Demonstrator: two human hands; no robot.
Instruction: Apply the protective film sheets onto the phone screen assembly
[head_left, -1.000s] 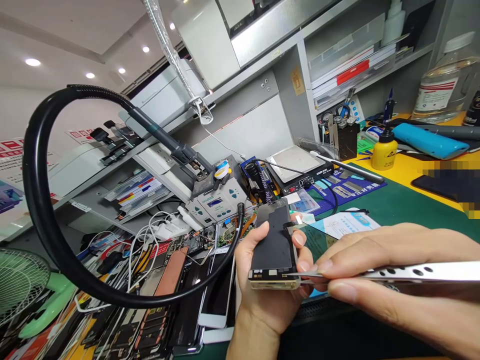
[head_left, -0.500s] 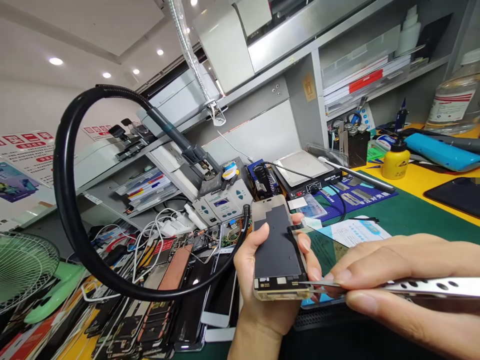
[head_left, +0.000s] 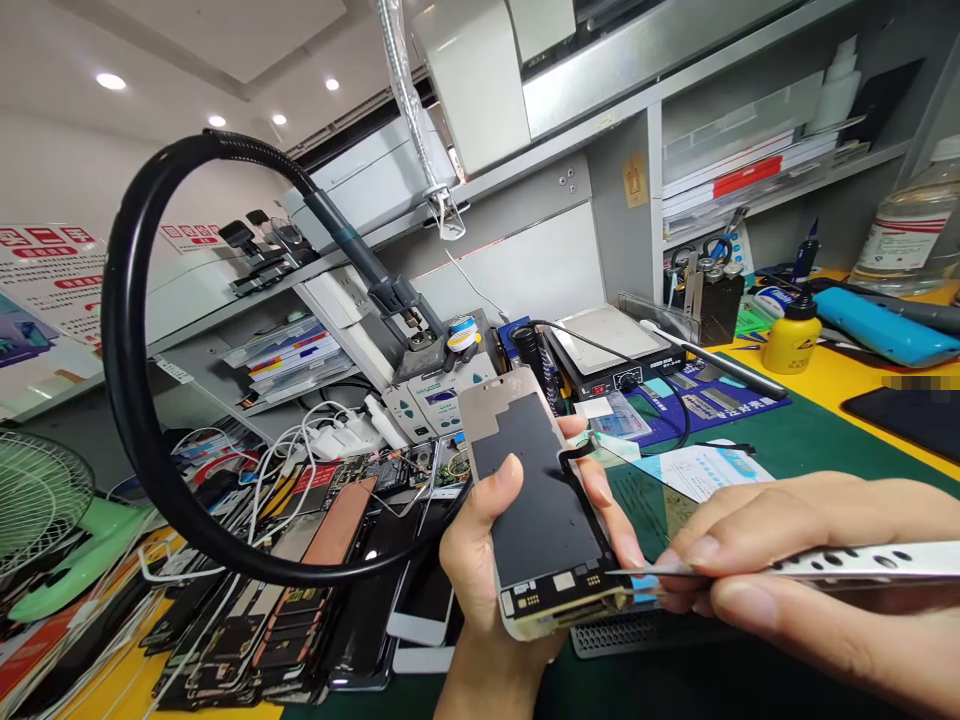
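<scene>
Left hand grips one phone screen, its far end now further left; right hand pinches one pair of tweezers.

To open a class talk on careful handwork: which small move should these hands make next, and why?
Perhaps steady the phone panel in the left hand before shifting the tweezers: it lies tilted there, while the right hand points the tweezers at the panel's lower right corner, contact unclear.
</scene>
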